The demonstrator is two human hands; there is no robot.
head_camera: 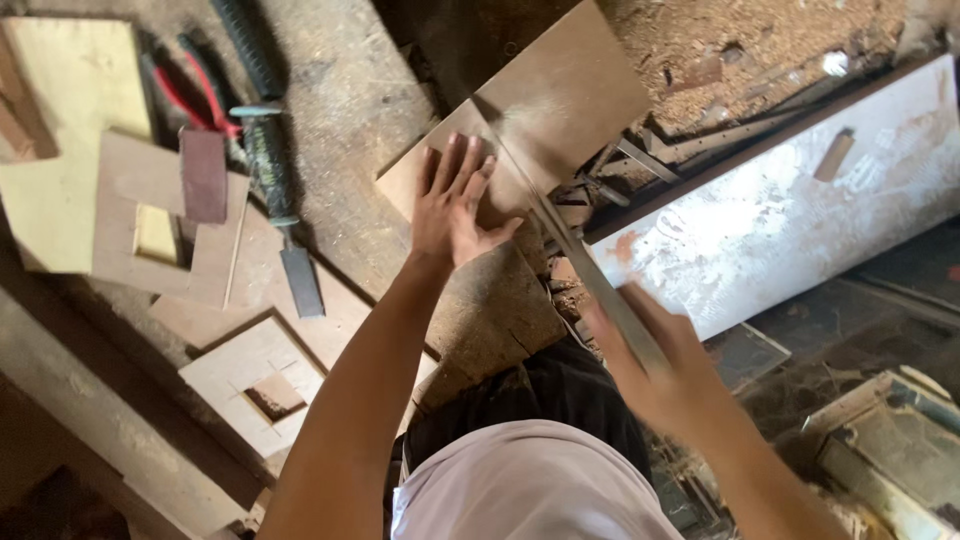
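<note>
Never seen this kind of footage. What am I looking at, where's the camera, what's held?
There is no machine here: a person works with two bare hands, and the single picture comes from a camera worn on their head, looking down.

The left hand lies flat, fingers spread, pressing on a thin brown wooden board that sits on a rough, dusty wooden workbench. The right hand, blurred by motion, has its grip on a long narrow grey metal blade that crosses the board; it looks like a saw.

To the left on the bench lie a chisel with a dark ribbed handle, red-handled pliers and pale wooden panels with square cut-outs. Sawdust is heaped at the top right, above a long white, worn plank.
</note>
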